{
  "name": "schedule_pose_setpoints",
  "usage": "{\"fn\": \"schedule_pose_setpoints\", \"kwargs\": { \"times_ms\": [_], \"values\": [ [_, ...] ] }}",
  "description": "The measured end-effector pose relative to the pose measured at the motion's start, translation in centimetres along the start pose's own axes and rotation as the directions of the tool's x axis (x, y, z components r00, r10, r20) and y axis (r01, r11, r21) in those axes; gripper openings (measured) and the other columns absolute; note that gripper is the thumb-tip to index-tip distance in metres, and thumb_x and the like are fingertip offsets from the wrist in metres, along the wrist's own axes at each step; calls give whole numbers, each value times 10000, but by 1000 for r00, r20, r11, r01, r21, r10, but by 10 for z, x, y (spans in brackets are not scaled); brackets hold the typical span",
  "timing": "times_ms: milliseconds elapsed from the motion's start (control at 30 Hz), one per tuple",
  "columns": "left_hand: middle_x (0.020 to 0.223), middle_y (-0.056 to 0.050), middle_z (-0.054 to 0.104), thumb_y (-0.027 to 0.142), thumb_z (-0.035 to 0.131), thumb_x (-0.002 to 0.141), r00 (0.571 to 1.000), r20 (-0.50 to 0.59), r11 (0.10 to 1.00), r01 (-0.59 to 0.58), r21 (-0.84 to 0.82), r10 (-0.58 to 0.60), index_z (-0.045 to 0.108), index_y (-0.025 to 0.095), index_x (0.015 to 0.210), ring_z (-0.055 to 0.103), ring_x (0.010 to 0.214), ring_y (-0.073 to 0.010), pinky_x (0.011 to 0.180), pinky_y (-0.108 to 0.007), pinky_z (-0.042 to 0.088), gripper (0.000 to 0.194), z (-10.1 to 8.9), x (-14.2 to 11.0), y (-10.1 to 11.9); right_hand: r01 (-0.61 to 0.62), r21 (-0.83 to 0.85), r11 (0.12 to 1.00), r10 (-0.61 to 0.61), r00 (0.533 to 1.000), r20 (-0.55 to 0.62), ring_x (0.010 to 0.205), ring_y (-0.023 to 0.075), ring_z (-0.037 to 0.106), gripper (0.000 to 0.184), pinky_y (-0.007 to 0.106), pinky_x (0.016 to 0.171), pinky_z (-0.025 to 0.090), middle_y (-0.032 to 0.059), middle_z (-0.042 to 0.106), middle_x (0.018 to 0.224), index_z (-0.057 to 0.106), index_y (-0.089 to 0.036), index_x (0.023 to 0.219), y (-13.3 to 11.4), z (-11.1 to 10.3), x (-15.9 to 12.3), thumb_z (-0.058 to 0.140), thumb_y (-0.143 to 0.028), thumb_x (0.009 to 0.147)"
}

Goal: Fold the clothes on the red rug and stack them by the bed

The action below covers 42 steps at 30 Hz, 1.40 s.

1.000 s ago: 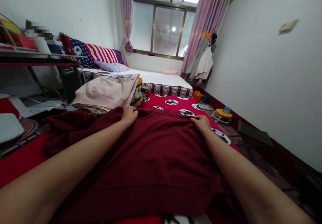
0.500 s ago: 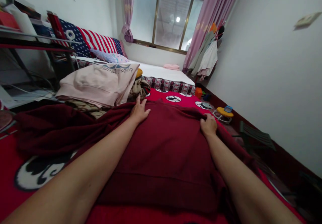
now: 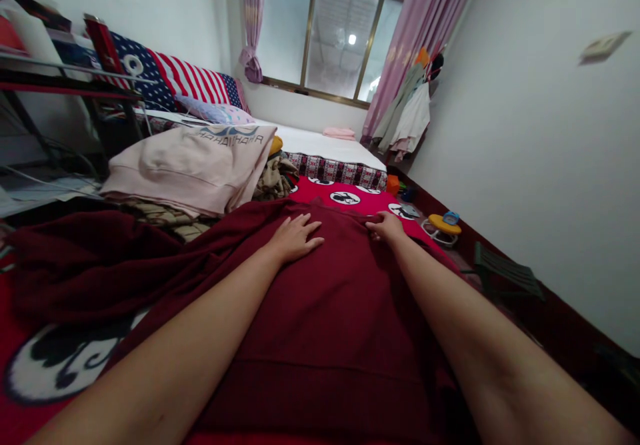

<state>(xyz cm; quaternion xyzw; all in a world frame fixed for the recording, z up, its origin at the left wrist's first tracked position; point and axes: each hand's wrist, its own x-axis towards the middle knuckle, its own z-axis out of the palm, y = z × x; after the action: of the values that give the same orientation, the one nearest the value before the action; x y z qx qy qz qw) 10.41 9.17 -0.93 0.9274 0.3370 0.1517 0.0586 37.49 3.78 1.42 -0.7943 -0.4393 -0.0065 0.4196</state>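
A dark red sweatshirt lies spread over the red patterned bedcover, its hem band toward me and one sleeve stretched out to the left. My left hand rests on its upper part, fingers spread and palm down. At the far right edge of the garment, my right hand pinches the cloth between thumb and fingers. Beyond my left hand sits a pale pink sweatshirt with dark lettering, lying on top of other folded clothes.
A shelf table with a red flask stands at left. Behind is a white-topped bed with a folded pink cloth. Along the right wall are a yellow stool, a dark green folding stool and hanging clothes.
My right hand has moved left along the sweatshirt's far edge. My left hand has slid slightly right and nearer, now lying flatter on the cloth. The view has shifted a little.
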Motion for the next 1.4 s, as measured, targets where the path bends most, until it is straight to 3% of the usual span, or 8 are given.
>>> {"fn": "schedule_pose_setpoints", "kwargs": {
  "times_ms": [67,200,300,400,700,1133,1300,1400],
  "values": [
    [1592,-113,272,627,368,931,998,27,998,62,8,-62,395,287,1483,236,1463,-338,1145,-609,193,648,-1,1,0,13,-1,1000,-13,997,-74,851,227,654,230,379,804,539,81,693,879,675,-152,974,-2,7,3,592,-166,760],
    [1616,-94,205,749,313,871,980,55,981,192,24,-193,338,344,1503,135,1481,-380,1109,-698,136,751,-1,4,-1,77,-141,987,-104,975,-198,1185,264,527,417,390,1045,394,180,615,1211,606,-92,1210,5,17,-4,469,-155,821],
    [1621,-86,192,776,261,858,972,70,974,222,41,-225,357,357,1493,112,1485,-379,1109,-700,129,767,2,8,-3,-4,-311,950,-7,999,-34,1340,299,396,644,391,1105,313,252,425,1449,391,-6,1430,9,25,-10,511,-278,860],
    [1623,-83,185,778,234,856,970,67,972,228,56,-232,347,356,1498,113,1486,-377,1114,-688,147,777,4,9,-4,22,-473,881,53,988,146,1431,310,277,705,449,1152,222,204,241,1582,260,-88,1525,2,29,-17,412,-453,942],
    [1627,-85,158,701,196,897,942,102,946,309,95,-318,288,307,1530,103,1487,-375,1130,-673,106,751,0,-2,9,-65,-613,788,273,928,252,1491,318,107,675,553,1163,102,84,128,1636,217,-273,1553,-20,7,-66,188,-601,963],
    [1612,-103,221,673,242,911,919,49,911,378,163,-390,318,285,1523,290,1435,-355,1145,-500,243,728,-21,-90,3,-184,-642,744,337,934,123,1484,281,156,604,502,1163,156,82,199,1621,276,-255,1537,-1,-54,-138,225,-510,991],
    [1576,-126,309,634,268,923,905,-41,888,424,180,-424,374,260,1502,363,1396,-340,1128,-462,276,697,-22,-102,8,-232,-623,747,379,919,112,1469,390,141,647,627,1127,130,194,182,1605,303,-144,1523,-55,-43,-148,324,-481,971],
    [1575,-124,313,628,267,924,908,-41,891,418,176,-417,372,255,1503,369,1393,-338,1122,-465,283,697,-22,-102,8,59,-453,889,68,963,260,1490,336,94,680,622,1138,132,115,123,1632,209,-230,1552,-105,-23,-162,296,-563,965]
  ]
}}
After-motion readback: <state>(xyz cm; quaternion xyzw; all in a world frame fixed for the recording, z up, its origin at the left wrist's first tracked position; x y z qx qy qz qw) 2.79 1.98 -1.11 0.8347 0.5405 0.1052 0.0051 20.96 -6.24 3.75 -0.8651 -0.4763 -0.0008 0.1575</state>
